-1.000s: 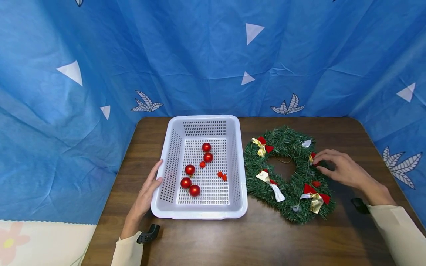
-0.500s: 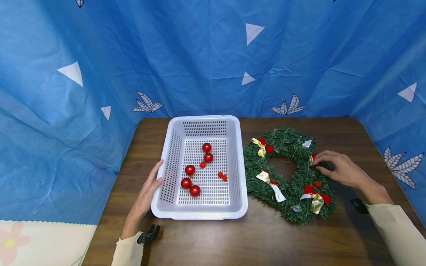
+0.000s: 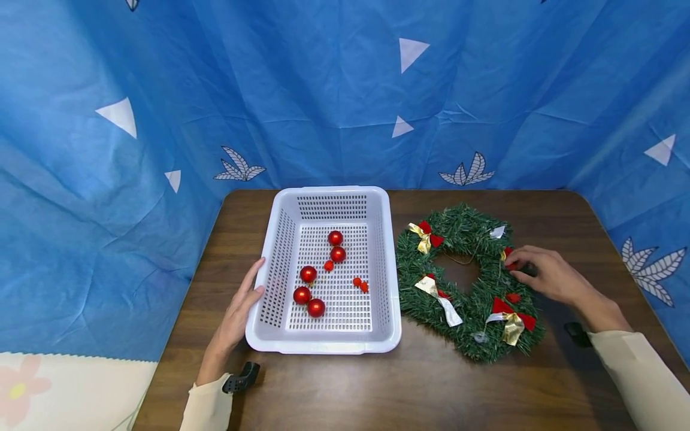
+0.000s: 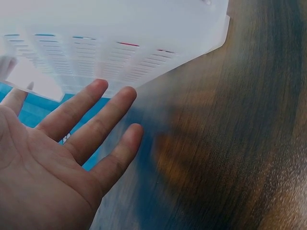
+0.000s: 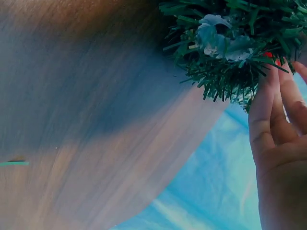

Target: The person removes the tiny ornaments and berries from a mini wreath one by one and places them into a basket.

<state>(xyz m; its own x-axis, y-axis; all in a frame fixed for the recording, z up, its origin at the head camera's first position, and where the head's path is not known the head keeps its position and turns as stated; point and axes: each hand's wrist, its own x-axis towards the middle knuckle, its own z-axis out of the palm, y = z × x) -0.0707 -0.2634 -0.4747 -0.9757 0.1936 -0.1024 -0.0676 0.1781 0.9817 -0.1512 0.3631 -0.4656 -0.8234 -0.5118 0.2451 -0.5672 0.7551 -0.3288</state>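
A white plastic basket (image 3: 329, 347) stands left of centre, with several shiny red balls (image 3: 315, 308) and a few small red ornaments (image 3: 357, 281) inside. My left hand (image 3: 234, 314) rests against its left side, fingers extended; the left wrist view shows the palm and spread fingers (image 4: 91, 129) beside the basket wall. At the right lies a green wreath (image 3: 485, 293) with red, gold and silver bows (image 3: 509, 322). My right hand (image 3: 555, 278) pinches a small red ornament (image 3: 511, 266) at its right edge, beside a partly hidden bow. The fingertips partly cover the ornament.
The brown wooden table (image 3: 420, 389) carries the basket and wreath close together. A blue patterned curtain (image 3: 334, 90) hangs behind and along the sides. Pale floral cloth (image 3: 70, 389) shows beyond the table's left edge.
My right hand has shifted slightly at the wreath's right edge, and more red shows by its fingertips. My left hand stays at the basket.
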